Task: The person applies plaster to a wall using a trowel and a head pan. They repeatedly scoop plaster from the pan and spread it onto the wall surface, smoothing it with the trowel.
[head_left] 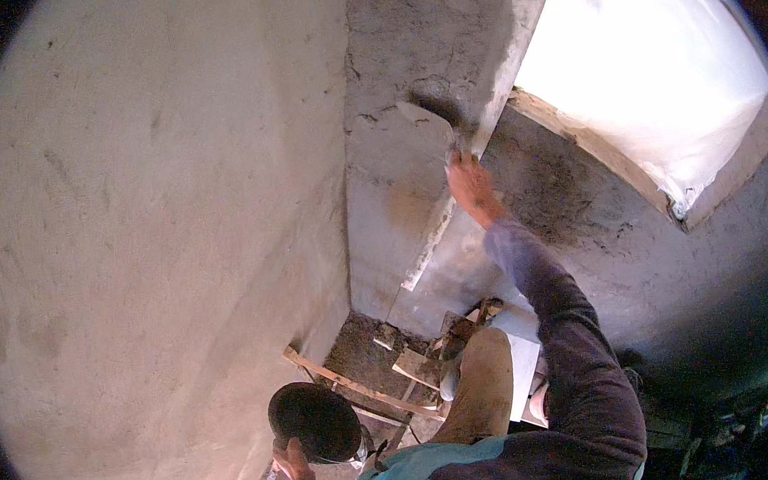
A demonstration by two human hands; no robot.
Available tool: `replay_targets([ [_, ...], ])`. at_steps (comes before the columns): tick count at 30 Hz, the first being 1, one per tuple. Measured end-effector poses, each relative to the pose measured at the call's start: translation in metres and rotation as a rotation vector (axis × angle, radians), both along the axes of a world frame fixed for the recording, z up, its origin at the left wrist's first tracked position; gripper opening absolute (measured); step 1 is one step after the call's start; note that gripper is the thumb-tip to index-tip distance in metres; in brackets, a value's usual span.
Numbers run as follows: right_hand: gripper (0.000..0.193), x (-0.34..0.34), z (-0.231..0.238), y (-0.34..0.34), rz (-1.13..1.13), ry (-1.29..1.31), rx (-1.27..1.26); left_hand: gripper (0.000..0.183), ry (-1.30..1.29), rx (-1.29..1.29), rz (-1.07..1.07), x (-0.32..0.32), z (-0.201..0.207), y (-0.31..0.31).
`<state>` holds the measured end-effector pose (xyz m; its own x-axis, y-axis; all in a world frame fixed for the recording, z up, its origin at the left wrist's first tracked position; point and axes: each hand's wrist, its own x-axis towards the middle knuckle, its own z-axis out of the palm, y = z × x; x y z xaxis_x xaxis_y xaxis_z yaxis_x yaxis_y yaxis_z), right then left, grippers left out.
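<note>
My right hand (472, 184), arm stretched up and forward, is closed around the handle of a trowel (429, 123). Its pale blade lies at the grey plastered wall (423, 47), just left of a light straight strip (429, 256) that runs slantwise along the plaster. A rough, darker patch shows beside the blade. Low on the left, my left hand (293, 459) grips the side of a round black bucket (313, 421). The inside of the bucket is too dark to make out.
A smoother beige wall (156, 213) fills the left side and meets the grey one in a corner. At upper right is a window opening covered with white sheeting (640, 57). Below me are a long wooden strip (359, 383) and scattered boards near my knee (485, 372).
</note>
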<state>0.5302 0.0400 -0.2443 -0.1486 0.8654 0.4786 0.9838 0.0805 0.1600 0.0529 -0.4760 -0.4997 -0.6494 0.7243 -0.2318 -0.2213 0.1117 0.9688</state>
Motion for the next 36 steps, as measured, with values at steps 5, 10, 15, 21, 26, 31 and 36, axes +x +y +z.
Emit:
replay_targets([
  [5, 0.036, 0.021, 0.024, 0.026, -0.074, -0.014, 0.177, 0.023, 0.019, -0.121, 0.025, -0.005, 0.010, -0.004],
  [10, 0.037, 0.054, 0.058, 0.010, -0.155, 0.157, 0.097, 0.023, -0.044, -0.138, 0.008, -0.008, 0.010, -0.010],
  [15, 0.042, 0.087, 0.068, -0.018, -0.074, 0.270, 0.142, 0.032, -0.094, -0.126, 0.054, -0.010, -0.001, -0.021],
  [21, 0.048, 0.106, 0.003, -0.009, 0.068, 0.333, 0.553, 0.029, -0.139, -0.086, 0.043, -0.018, -0.006, -0.027],
  [26, 0.047, 0.053, -0.091, 0.037, 0.188, 1.299, 0.146, 0.023, -0.126, -0.077, 0.055, -0.015, -0.004, -0.033],
  [31, 0.043, -0.015, -0.128, 0.088, 0.212, 1.521, -0.065, 0.033, -0.106, -0.079, 0.069, -0.015, -0.010, -0.038],
  [36, 0.042, -0.045, -0.154, 0.131, 0.278, 1.355, 0.046, 0.041, -0.122, -0.096, 0.082, -0.008, -0.009, -0.037],
])
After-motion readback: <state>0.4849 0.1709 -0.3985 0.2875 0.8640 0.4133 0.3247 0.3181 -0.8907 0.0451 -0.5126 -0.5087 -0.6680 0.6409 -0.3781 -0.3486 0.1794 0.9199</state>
